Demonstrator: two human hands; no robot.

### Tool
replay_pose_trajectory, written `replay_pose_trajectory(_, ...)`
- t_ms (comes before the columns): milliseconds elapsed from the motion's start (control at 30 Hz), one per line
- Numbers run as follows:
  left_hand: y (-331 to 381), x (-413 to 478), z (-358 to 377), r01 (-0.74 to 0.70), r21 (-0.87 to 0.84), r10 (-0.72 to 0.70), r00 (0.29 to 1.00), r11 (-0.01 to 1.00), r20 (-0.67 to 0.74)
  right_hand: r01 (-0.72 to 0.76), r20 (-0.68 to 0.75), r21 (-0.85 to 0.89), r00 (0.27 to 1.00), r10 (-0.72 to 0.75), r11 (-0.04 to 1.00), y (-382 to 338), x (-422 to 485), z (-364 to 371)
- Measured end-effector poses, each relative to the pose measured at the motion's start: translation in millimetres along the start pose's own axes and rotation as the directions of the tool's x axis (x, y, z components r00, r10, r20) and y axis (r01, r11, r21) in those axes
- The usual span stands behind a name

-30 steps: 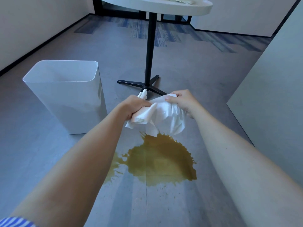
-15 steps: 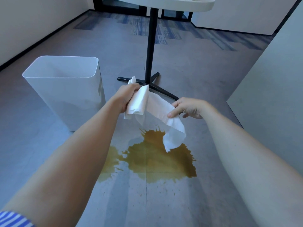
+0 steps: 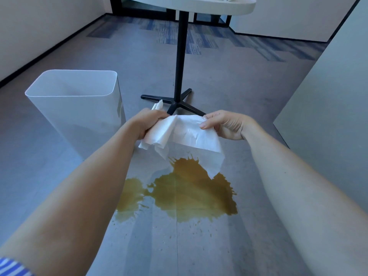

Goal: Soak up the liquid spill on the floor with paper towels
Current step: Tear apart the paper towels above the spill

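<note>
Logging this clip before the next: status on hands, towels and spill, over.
Both busy: left hand grips bunched paper towels, right hand pinches the unfolded end. Brown spill uncovered on floor. Nothing between towels and spill; bin off to the left.

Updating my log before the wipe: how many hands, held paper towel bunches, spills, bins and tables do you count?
2 hands: left hand, right hand
1 paper towel bunch, held by both hands; sheet count unclear
1 spill
1 bin
1 table
Total: 6
</note>
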State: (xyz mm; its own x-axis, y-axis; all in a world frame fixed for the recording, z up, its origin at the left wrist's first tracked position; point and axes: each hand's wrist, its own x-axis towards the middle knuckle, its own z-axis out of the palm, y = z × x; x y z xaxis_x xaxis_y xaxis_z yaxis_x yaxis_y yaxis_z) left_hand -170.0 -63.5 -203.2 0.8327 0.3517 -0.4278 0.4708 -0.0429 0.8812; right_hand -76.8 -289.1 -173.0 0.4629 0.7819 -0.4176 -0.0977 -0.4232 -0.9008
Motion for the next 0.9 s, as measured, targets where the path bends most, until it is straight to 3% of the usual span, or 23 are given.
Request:
replay_pose_trajectory(167, -7, 3, 1, -0.011, 0.277, 0.032, 0.997, 0.961, -0.074, -0.055, 0.046, 0.038, 0.998, 0.053, 0.998, -3, -7, 2)
replay_pose_trajectory(267, -9, 1, 2, -0.011, 0.369, 0.038, 0.997, 0.929, -0.065, -0.061, -0.147, -0.051, 0.988, 0.053, 0.997, -1, -5, 4)
replay_pose_trajectory(367, -8, 1, 4, -0.049, 0.395, 0.072, 0.996, 0.917, -0.043, -0.113, -0.375, -0.079, 0.924, 0.075, 0.990, 2, 3, 2)
replay_pose_trajectory(567, 3, -1, 10, -0.214, 0.434, 0.247, 0.969, 0.875, -0.020, -0.200, -0.516, 0.030, 0.836, 0.186, 0.979, 8, 9, -4)
replay_pose_trajectory(767, 6, -3, 19, -0.191, 0.593, 0.201, 0.978, 0.782, 0.050, -0.127, -0.559, 0.186, 0.802, 0.211, 0.974, 3, 5, 0)
replay_pose_trajectory(900, 5, -9, 29, -0.267, 0.669, 0.215, 0.963, 0.693, 0.162, -0.021, -0.565, 0.262, 0.807, 0.171, 0.965, -3, 4, 2)
